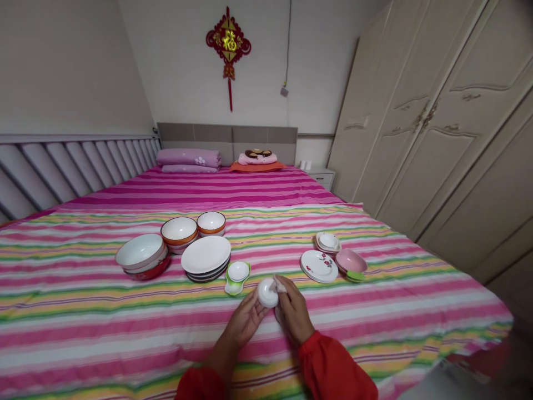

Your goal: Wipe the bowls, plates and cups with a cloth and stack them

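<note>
Over the striped sheet, my left hand (245, 321) holds a small white bowl (266, 294) by its edge, with the fingers beneath it. My right hand (295, 314) pinches a crumpled pale cloth (278, 285) against the bowl's right side. Whether the bowl's inside or underside faces me is hard to tell. Just beyond my left hand, another small white bowl (239, 271) rests in a green-and-white dish (234, 288). To its left stands a stack of white plates (206, 254) with dark edges.
At left are stacked large bowls (140, 251), orange-banded bowls (179, 230) and a smaller bowl stack (211, 222). At right lie flowered plates (319, 266), a pink bowl (352, 260) and nested small dishes (328, 241). A railing (75, 166) and a wardrobe (428, 122) flank the bed.
</note>
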`<state>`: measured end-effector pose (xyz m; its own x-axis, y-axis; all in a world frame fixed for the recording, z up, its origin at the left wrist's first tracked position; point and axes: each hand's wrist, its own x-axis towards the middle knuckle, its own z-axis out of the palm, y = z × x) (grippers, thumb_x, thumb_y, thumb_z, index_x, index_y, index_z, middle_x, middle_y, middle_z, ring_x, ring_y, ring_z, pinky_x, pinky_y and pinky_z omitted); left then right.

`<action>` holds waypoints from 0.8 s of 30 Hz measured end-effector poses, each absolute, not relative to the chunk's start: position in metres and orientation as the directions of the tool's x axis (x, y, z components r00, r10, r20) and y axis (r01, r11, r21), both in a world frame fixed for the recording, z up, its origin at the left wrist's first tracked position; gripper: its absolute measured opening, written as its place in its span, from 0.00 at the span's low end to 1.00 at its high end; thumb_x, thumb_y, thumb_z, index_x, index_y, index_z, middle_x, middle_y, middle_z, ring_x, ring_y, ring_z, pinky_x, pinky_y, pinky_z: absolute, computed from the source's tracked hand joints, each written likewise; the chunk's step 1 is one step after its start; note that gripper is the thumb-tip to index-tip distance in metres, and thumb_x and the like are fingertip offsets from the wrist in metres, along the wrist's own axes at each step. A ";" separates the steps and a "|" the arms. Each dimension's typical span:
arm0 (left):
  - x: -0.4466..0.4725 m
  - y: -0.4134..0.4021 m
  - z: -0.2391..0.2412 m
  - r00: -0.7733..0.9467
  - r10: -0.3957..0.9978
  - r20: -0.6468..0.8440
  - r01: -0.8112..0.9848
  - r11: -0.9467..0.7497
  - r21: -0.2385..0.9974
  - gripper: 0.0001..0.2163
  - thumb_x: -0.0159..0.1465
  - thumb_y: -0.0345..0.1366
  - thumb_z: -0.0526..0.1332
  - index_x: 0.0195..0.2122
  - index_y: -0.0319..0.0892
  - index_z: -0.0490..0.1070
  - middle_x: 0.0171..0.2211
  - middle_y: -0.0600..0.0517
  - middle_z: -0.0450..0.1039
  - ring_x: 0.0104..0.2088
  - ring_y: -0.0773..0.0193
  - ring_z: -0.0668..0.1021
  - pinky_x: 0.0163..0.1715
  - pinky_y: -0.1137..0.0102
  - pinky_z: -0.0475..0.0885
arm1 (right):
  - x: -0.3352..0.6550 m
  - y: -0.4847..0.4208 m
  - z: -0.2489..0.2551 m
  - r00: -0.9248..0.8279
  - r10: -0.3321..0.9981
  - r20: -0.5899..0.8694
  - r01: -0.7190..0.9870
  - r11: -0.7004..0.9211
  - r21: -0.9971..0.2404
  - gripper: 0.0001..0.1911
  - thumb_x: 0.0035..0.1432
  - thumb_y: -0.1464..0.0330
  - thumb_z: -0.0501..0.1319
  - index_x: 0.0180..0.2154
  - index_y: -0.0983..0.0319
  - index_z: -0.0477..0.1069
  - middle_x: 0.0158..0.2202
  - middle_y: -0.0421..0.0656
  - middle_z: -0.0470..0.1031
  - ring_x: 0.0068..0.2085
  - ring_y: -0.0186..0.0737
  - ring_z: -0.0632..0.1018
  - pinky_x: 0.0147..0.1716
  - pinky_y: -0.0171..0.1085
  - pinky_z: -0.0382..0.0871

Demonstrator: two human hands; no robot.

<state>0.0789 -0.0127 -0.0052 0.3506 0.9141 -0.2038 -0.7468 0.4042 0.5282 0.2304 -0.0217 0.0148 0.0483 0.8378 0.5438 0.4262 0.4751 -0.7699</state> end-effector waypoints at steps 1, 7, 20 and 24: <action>0.079 -0.013 -0.005 0.360 0.911 -0.204 -0.739 0.411 0.533 0.17 0.62 0.31 0.61 0.53 0.42 0.68 0.45 0.47 0.78 0.44 0.62 0.79 0.53 0.64 0.68 | 0.231 -0.016 0.022 0.032 0.856 0.517 0.414 0.459 -0.786 0.18 0.61 0.72 0.50 0.49 0.62 0.72 0.49 0.49 0.73 0.50 0.42 0.74 0.51 0.42 0.68; 0.080 -0.014 -0.011 0.351 0.914 -0.206 -0.741 0.405 0.536 0.15 0.62 0.30 0.62 0.50 0.43 0.69 0.41 0.48 0.78 0.41 0.64 0.79 0.50 0.65 0.69 | 0.220 -0.009 0.056 -0.206 0.851 0.483 0.623 0.495 -0.605 0.20 0.53 0.76 0.52 0.47 0.62 0.73 0.45 0.46 0.75 0.46 0.44 0.72 0.49 0.43 0.65; 0.078 -0.017 -0.003 0.343 0.921 -0.185 -0.744 0.386 0.546 0.13 0.61 0.29 0.62 0.48 0.39 0.73 0.40 0.47 0.78 0.40 0.65 0.78 0.42 0.72 0.70 | 0.238 -0.051 0.016 -0.367 0.591 0.718 0.548 0.761 -0.347 0.28 0.60 0.77 0.49 0.62 0.58 0.56 0.59 0.48 0.64 0.63 0.46 0.59 0.58 0.53 0.60; 0.080 -0.017 0.003 0.368 0.908 -0.201 -0.732 0.416 0.540 0.11 0.63 0.28 0.60 0.46 0.38 0.73 0.40 0.46 0.79 0.40 0.64 0.79 0.43 0.71 0.71 | 0.238 -0.054 0.020 -0.227 0.622 0.749 0.575 0.707 -0.412 0.21 0.60 0.78 0.51 0.53 0.58 0.64 0.51 0.48 0.70 0.55 0.45 0.68 0.54 0.51 0.66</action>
